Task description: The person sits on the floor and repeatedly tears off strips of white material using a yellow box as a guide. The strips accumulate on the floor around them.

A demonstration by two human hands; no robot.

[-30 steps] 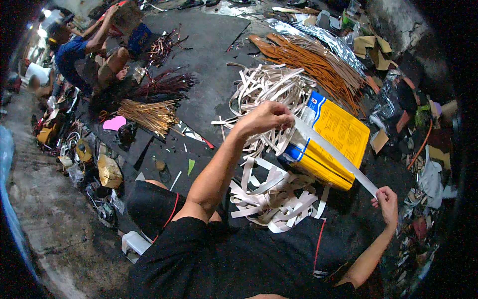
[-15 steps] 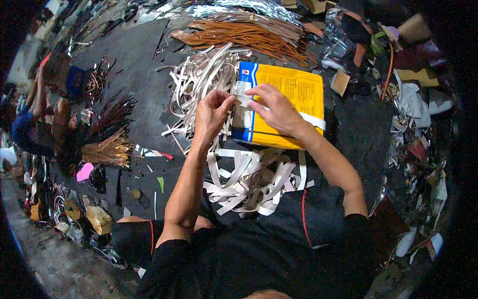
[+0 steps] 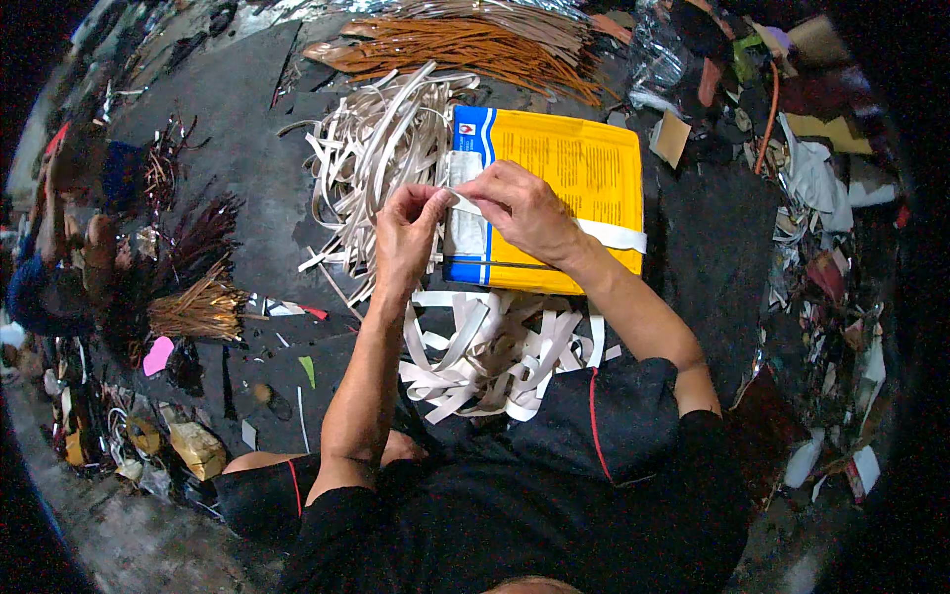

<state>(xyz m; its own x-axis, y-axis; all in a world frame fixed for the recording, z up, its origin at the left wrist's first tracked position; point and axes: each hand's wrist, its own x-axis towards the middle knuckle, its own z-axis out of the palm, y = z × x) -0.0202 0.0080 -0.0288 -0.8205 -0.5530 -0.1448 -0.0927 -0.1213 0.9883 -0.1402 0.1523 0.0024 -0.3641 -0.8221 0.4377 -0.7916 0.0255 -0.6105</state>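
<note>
Over the left edge of a yellow and blue box (image 3: 569,144), my two hands almost meet. My left hand (image 3: 408,230) pinches the end of a white strip (image 3: 463,204) between thumb and fingers. Thumb and fingertips of my right hand (image 3: 524,210) close on the same strip just to the right. A flat white band (image 3: 616,238) crosses the box's right side, partly hidden by my right wrist; whether it is the same strip I cannot tell. Beyond my left hand lies a tangled heap of narrow whitish strips (image 3: 361,148). Wider white strips (image 3: 495,351) lie loosely between box and lap.
Bundles of brown strips (image 3: 465,51) lie beyond the box. At left, another person (image 3: 59,247) sits near a tan bundle (image 3: 203,305). Scraps and a crumpled white sheet (image 3: 816,183) litter the right side. A dark mat (image 3: 237,129) covers the floor.
My right hand has drawn in, its fingers closing on the strip near my left fingertips. The whole view has shifted slightly, with the box appearing a little further left and up.
</note>
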